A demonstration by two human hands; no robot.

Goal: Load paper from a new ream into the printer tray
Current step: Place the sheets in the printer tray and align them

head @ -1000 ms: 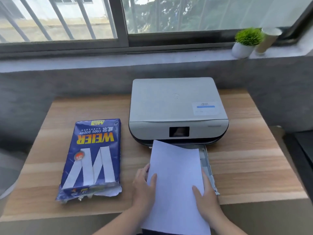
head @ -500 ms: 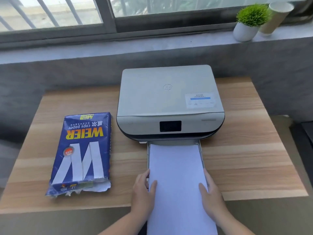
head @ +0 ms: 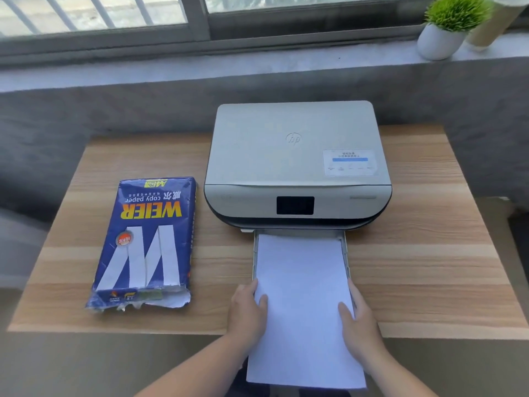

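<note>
1. Your left hand (head: 248,309) is gripping the left edge of the stack of white paper (head: 303,285), thumb lying on top of the sheets and fingers tucked along the side.
2. Your right hand (head: 359,319) is gripping the right edge of the same stack in the same way, thumb resting on the top sheet.
3. The paper is lying with its far end inside the pulled-out printer tray (head: 345,250), between the tray's side walls, while its near end is hanging past the table's front edge toward you.
4. The tray is sticking out from the bottom front of the white HP printer (head: 294,156), which is sitting toward the back of the wooden table (head: 429,253).
5. The blue WEIER copy paper ream (head: 148,239) is lying flat on the table to the left of the printer, apart from it, its near end torn open.
6. A small potted plant (head: 446,27) is standing on the window sill (head: 257,61) at the far right.
</note>
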